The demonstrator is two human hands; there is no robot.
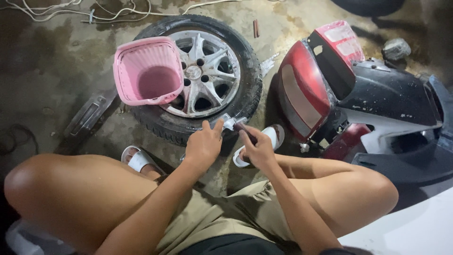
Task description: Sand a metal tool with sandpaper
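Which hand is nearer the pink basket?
Left. The left hand is just below and right of the pink basket, over the tyre; the right hand, gripping a dark-handled tool, sits farther right.

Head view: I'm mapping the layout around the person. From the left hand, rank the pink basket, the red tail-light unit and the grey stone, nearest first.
Measured from the left hand:
1. Pink basket, up and to the left, resting on the car wheel.
2. Red tail-light unit, to the right, beyond the right hand.
3. Grey stone, far upper right on the floor.
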